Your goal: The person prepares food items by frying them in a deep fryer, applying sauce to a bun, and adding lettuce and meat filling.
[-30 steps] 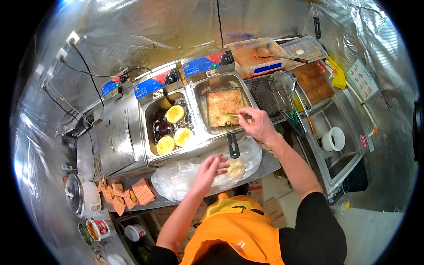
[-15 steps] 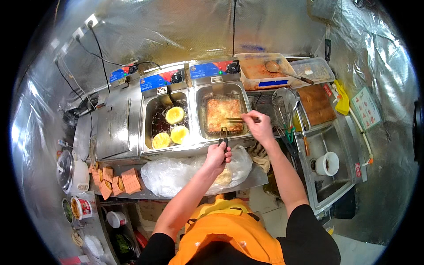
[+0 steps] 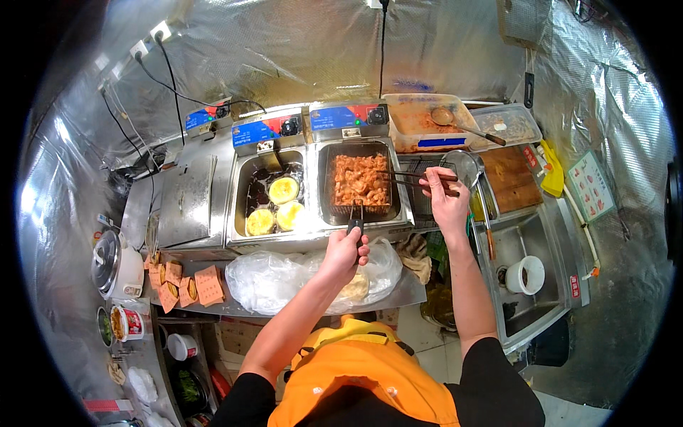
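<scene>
My left hand (image 3: 346, 250) is wrapped round the black handle (image 3: 356, 226) of a wire fryer basket (image 3: 368, 209). Small reddish-brown pieces of food, seemingly meat (image 3: 361, 178), fill that basket, which sits at the right-hand fryer well (image 3: 398, 191). Between the fingers of my right hand (image 3: 447, 196) is a pair of dark chopsticks (image 3: 413, 179), their tips at the right side of the food. In the left-hand fryer well (image 3: 238, 178), several round yellow cakes (image 3: 284, 190) float in dark oil.
A tub with a ladle (image 3: 442, 116) stands behind, right of the fryers. A wooden board (image 3: 511, 178) and a sink (image 3: 526, 299) holding a white bucket (image 3: 525, 276) are at right. A clear plastic bag (image 3: 270, 283) and paper-wrapped cakes (image 3: 208, 286) lie along the front ledge.
The food in the basket, earlier under a foamy surface, now shows as distinct pieces above the oil. My right hand has shifted right and up with the chopsticks; my left hand keeps the handle.
</scene>
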The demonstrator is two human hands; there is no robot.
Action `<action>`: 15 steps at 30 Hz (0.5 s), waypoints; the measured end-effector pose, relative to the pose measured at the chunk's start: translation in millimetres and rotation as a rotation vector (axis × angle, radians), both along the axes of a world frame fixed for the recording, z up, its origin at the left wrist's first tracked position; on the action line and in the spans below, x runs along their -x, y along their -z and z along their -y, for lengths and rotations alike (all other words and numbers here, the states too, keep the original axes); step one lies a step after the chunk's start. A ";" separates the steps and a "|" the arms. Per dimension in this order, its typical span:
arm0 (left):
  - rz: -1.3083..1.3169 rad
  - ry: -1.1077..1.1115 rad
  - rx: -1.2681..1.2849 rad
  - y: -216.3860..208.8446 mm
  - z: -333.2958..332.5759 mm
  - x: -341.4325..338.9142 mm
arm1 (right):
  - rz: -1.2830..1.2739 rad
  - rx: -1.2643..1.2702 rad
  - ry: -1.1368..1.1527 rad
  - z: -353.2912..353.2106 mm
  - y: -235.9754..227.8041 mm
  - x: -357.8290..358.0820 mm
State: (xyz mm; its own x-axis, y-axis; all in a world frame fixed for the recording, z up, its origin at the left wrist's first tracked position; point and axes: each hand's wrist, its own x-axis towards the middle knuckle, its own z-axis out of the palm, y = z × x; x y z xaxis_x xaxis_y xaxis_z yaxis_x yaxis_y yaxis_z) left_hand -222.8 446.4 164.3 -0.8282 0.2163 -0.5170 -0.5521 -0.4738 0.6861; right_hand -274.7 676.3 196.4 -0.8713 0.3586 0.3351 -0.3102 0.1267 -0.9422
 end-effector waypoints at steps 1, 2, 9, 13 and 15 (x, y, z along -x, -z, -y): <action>-0.013 0.005 0.005 -0.9 0.8 -2.3 | -0.012 0.013 0.009 1.1 -0.6 -0.1; -0.031 0.007 0.012 -4.4 2.0 -3.9 | -0.038 0.002 0.023 2.6 -1.7 -0.1; -0.060 0.039 0.028 14.4 -14.0 0.8 | -0.106 -0.272 -0.044 34.7 40.6 36.4; -0.020 -0.008 0.000 21.7 -2.1 -1.7 | -0.093 -0.318 -0.112 41.3 12.8 -11.7; -0.048 0.010 0.007 25.0 0.1 -4.9 | 0.005 -0.210 -0.084 13.5 11.5 -12.7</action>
